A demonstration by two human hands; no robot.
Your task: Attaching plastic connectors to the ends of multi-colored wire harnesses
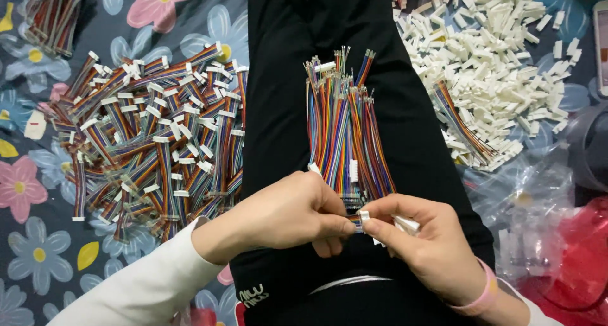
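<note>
Floral cloth (38,237) — wire bundles (152,136), white connectors (500,66).

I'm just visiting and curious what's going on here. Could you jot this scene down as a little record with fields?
Left hand: pinches the near end of a rainbow wire bundle
Right hand: holds a small white connector at that end
Bundle rests on: black fabric over the lap
To the left: pile of finished wire pieces with white ends
To the right: heap of white connector housings
Underneath: flowered cloth
</note>
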